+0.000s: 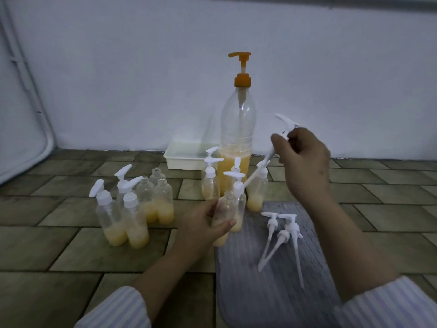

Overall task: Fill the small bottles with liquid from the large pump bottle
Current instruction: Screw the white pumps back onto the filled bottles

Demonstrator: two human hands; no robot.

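Pump (281,138) in right hand (305,159), tube slanting down-left, seemingly bottleward.

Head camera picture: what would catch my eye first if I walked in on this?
The large pump bottle with its orange pump stands at the back centre, yellow liquid low in it, small bottles clustered around its base. In front, the left hand grips an uncapped small bottle, while the right hand holds a white pump top above it. Three spare pump tops lie on the grey mat.
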